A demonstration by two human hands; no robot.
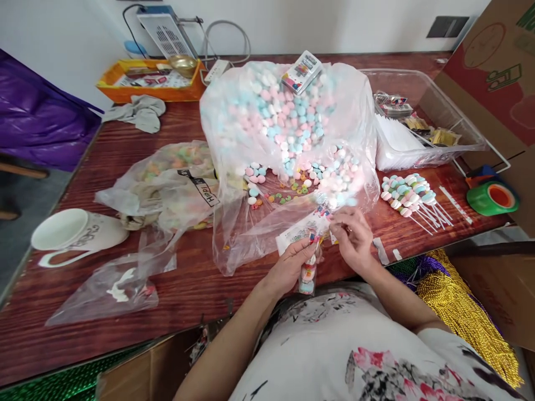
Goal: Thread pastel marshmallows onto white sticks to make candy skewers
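Observation:
My left hand [290, 266] grips a small clear wrapper with a stick of pastel candies [308, 274] hanging from it near the table's front edge. My right hand [353, 236] pinches the top of the same wrapper, by a printed label [298, 231]. Just behind the hands a large clear bag of pink, blue and white candies [288, 111] lies open, with loose candies [284, 186] spilled on its plastic. A pile of finished candy sticks [407, 195] lies to the right.
A white mug [69, 234] lies on its side at the left. Crumpled clear bags [167, 184] sit mid-left. A green tape roll [492, 199], a clear tray [422, 120], a cardboard box [497, 72], an orange tray [137, 81] and gold cord [463, 312] surround the wooden table [104, 328].

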